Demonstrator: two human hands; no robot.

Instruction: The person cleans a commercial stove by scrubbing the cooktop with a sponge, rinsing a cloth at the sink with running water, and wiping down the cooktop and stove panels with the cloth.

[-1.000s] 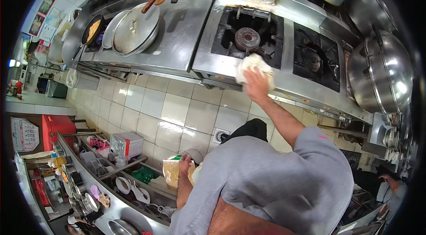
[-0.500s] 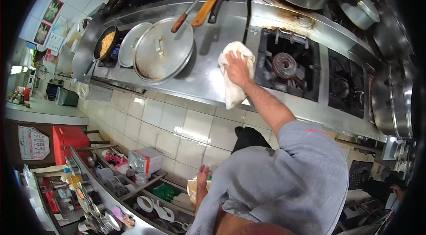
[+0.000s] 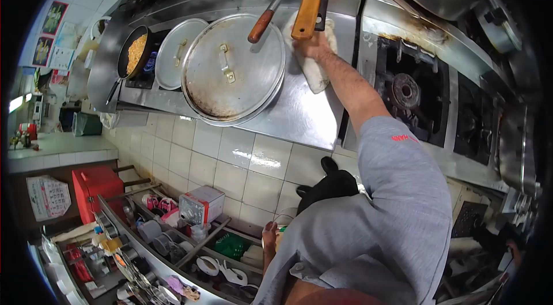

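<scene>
My right hand (image 3: 311, 46) presses a white cloth (image 3: 315, 72) flat on the steel counter (image 3: 299, 115), just left of the gas stove. The hand sits partly under a wooden-handled utensil (image 3: 309, 2) that sticks out over the counter. A large round steel lid (image 3: 233, 68) lies right beside the cloth, on its left. My left hand (image 3: 269, 234) hangs low by my grey shirt, above the shelf of kitchenware. Something small and green shows next to it, and my body hides whether the hand grips anything.
A smaller lid (image 3: 174, 54) and a pan of yellow food (image 3: 135, 51) sit further left. A ladle handle (image 3: 271, 11) crosses above the big lid. Open burners (image 3: 406, 91) lie to the right. A cluttered shelf (image 3: 173, 241) runs below, over the tiled floor (image 3: 230, 161).
My right hand has slid the cloth from the stove's front edge leftward and further back across the counter, ending under the wooden handle. My left hand has sunk lower and is more hidden.
</scene>
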